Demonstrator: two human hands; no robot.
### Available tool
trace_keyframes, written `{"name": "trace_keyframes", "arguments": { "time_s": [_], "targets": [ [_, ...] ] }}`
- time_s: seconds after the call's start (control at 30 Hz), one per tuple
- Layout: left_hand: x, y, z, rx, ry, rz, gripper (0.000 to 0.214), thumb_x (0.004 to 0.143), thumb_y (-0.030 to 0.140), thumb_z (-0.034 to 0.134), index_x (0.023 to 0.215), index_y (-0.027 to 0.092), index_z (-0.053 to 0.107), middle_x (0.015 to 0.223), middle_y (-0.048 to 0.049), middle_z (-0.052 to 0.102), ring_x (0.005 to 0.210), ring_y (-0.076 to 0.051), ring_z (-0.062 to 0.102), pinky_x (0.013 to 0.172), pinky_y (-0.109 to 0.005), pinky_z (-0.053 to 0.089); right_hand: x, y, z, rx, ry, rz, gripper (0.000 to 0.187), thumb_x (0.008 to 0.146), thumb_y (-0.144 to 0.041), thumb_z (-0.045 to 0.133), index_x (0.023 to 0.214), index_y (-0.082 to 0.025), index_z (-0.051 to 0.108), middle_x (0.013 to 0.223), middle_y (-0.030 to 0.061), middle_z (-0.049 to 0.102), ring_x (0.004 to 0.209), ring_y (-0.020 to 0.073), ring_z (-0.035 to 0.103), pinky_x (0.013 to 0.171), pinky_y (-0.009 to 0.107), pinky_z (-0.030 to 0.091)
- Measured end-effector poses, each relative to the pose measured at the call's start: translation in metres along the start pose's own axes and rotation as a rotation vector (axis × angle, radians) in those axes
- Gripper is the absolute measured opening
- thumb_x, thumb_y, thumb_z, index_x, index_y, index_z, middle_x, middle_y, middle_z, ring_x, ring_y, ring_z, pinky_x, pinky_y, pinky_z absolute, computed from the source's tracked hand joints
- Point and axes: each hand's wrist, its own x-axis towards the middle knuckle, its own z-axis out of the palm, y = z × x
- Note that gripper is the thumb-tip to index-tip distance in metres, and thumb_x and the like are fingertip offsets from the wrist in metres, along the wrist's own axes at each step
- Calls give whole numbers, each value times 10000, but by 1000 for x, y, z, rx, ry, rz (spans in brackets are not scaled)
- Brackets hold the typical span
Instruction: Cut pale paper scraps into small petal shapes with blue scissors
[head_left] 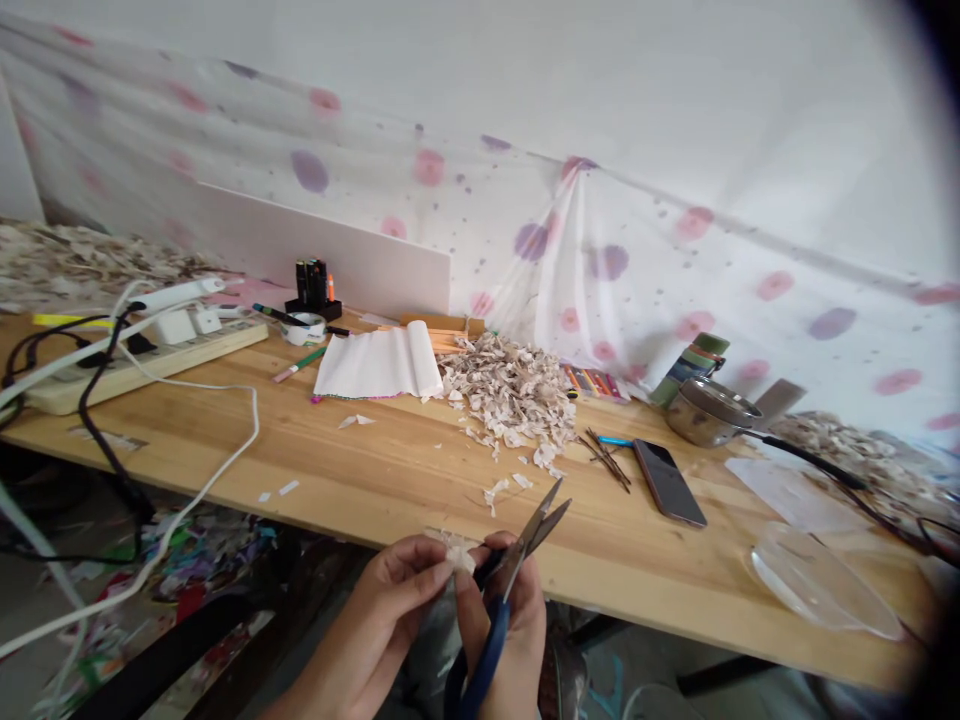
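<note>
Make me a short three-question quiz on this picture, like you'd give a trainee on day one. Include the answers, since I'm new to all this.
1. Fill in the blank: the scissors are in the person's ___ hand.
2. True or false: the phone lies to the left of the pile of pale scraps in the picture.
3. What do the fingers of the left hand pinch?
A. a pencil
B. a small pale piece
C. a cable

Key:
1. Right.
2. False; it lies to the right.
3. B.
</note>
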Motion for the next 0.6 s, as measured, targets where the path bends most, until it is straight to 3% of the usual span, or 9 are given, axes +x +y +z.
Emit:
{"name": "trace_keyframes", "arguments": {
  "time_s": [0.2,0.3,0.43,0.6],
  "targets": [
    [2,2,-6,-12,-72,-30,69,770,182,683,831,159,703,864,-74,705,872,-192,646,800,-257,486,7,-5,-3,-13,-40,-10,261,690,-305,698,872,-219,531,639,-40,604,541,124,600,524,224,501],
    [2,4,-8,89,-75,-41,37,750,163,707,783,150,700,803,-53,682,802,-162,632,737,-219,477,7,-8,-3,-35,-99,-1,265,669,-297,712,854,-212,542,599,-48,593,517,118,576,504,214,484],
    [2,6,-8,145,-30,-30,58,709,136,747,700,149,692,733,-30,667,807,-159,635,719,-194,479,8,-13,-5,-14,-123,-6,294,676,-305,732,884,-206,549,603,-48,583,511,111,550,494,204,464],
    [7,8,-9,-27,102,63,116,672,119,783,740,162,699,734,-8,680,653,-102,616,650,-173,507,8,-5,-12,44,-251,-15,372,760,-464,685,993,-211,543,657,-29,582,559,122,548,528,212,460]
  ]
}}
